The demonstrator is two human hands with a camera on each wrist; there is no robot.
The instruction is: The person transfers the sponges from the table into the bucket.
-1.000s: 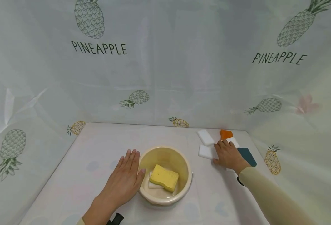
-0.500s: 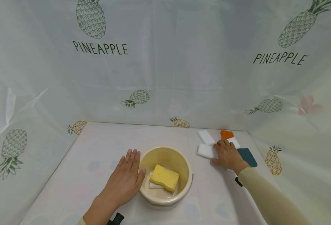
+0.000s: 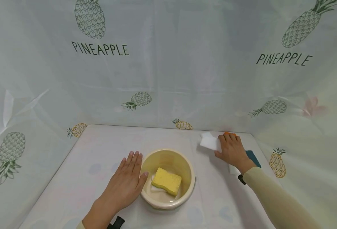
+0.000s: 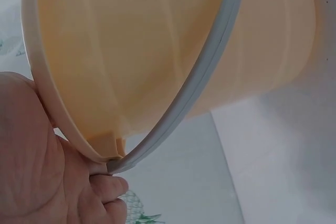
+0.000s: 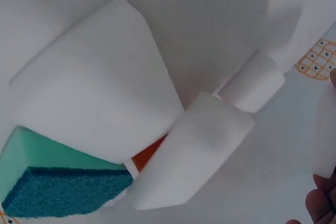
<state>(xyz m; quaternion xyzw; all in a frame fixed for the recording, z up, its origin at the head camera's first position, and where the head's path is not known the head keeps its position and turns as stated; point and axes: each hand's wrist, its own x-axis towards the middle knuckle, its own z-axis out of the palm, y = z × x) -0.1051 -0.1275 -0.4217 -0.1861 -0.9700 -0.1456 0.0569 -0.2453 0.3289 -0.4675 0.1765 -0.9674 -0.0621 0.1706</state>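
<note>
My left hand (image 3: 127, 181) lies with straight fingers against the left rim of a cream bucket (image 3: 188, 190). In the left wrist view the palm (image 4: 37, 156) touches that rim, near the grey handle (image 4: 184, 93). Inside the bucket a yellow sponge (image 3: 167, 181) rests on a white piece (image 3: 157, 188). Toward the back right, my right hand (image 3: 232, 152) pinches a white sponge (image 3: 212, 143) just above the table; the right wrist view shows this white sponge (image 5: 325, 135) at its right edge, with the fingers partly cut off.
Below the right hand lie several white sponges (image 5: 194, 150), a green sponge with a dark teal scouring side (image 5: 68, 192) and an orange piece (image 5: 149, 153). A pineapple-print sheet (image 3: 168, 79) hangs behind the table (image 3: 105, 143).
The right hand has lifted the white sponge off the table and shifted it slightly toward the back; it now overlaps the white sponge behind. The left hand and the bucket stay put.
</note>
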